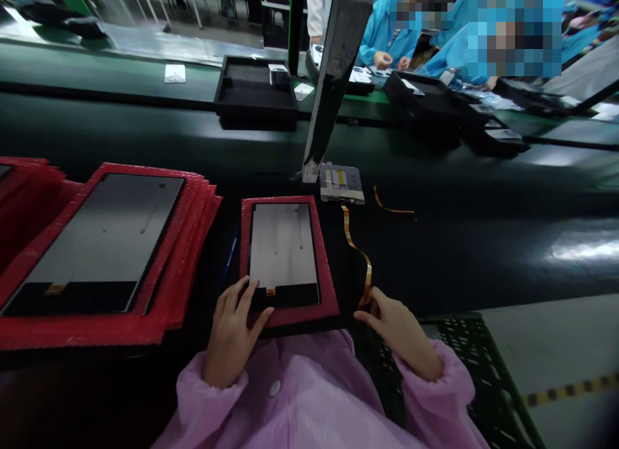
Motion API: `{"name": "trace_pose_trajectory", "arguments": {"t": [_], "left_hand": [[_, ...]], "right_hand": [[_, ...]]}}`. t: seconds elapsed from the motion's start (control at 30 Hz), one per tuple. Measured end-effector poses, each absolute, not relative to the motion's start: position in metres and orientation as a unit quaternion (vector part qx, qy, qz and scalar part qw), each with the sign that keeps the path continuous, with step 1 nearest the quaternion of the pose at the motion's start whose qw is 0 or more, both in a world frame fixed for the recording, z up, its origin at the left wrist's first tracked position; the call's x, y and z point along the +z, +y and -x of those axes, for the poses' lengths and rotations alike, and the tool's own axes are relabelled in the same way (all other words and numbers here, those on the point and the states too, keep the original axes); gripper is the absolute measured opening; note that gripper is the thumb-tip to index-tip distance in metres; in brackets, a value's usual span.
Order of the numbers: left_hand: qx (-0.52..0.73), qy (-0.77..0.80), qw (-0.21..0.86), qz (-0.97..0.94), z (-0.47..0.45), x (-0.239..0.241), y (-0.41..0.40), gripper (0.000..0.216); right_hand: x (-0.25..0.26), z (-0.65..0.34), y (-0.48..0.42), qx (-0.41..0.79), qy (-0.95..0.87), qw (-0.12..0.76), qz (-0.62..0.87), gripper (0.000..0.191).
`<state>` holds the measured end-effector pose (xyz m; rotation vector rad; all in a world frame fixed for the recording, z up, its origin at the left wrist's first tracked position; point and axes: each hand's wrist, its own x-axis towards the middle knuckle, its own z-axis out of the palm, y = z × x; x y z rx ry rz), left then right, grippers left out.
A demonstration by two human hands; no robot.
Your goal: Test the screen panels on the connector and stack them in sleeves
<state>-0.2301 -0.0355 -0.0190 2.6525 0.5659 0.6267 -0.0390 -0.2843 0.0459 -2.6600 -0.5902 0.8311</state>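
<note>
– Holding what?
– Right hand [394, 323] pinches ribbon [358, 249] at its near end; probably light, bendy. Left hand [235, 326], fingers spread, touches screen [283, 242]: likely thin, fragile, take edges.
– Where?
– Screen on red wrap [325, 275], ribbon beside it, metal box [342, 183] farther.

Foreground is dimly lit; lower left is sunk into near-black. Bench [464, 255] is streaked with glare, nearly blown out at right edge. Bright reflections are also picked up by the metal strip [145, 44], upper left. Screen [280, 242] is evenly greyed, ribbon [369, 271] fairly well resolved. Coats [382, 33] at upper right are softened by blur, two patches pixelated. Bottom-right corner is darkened.
</note>
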Motion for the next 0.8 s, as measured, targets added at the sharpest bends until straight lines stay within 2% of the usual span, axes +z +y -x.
{"name": "trace_pose_trajectory", "arguments": {"t": [0.17, 0.3, 0.43, 0.63, 0.8], "left_hand": [[0.211, 0.211, 0.219, -0.929, 0.229, -0.021, -0.026, 0.052], [0.214, 0.217, 0.233, -0.924, 0.230, -0.020, -0.025, 0.050], [0.220, 0.220, 0.242, -0.919, 0.229, -0.018, -0.027, 0.047], [0.235, 0.217, 0.238, -0.917, 0.227, -0.015, -0.031, 0.044], [0.244, 0.204, 0.231, -0.920, 0.223, -0.012, -0.034, 0.045]], "right_hand": [[0.034, 0.033, -0.279, 0.285, -0.191, 0.345, 0.874, 0.020], [0.038, 0.026, -0.264, 0.331, -0.205, 0.429, 0.815, 0.037], [0.052, 0.014, -0.229, 0.394, -0.219, 0.541, 0.710, 0.040], [0.052, -0.003, -0.163, 0.463, -0.262, 0.537, 0.655, 0.044], [0.041, -0.009, -0.135, 0.468, -0.288, 0.518, 0.656, 0.042]]}}
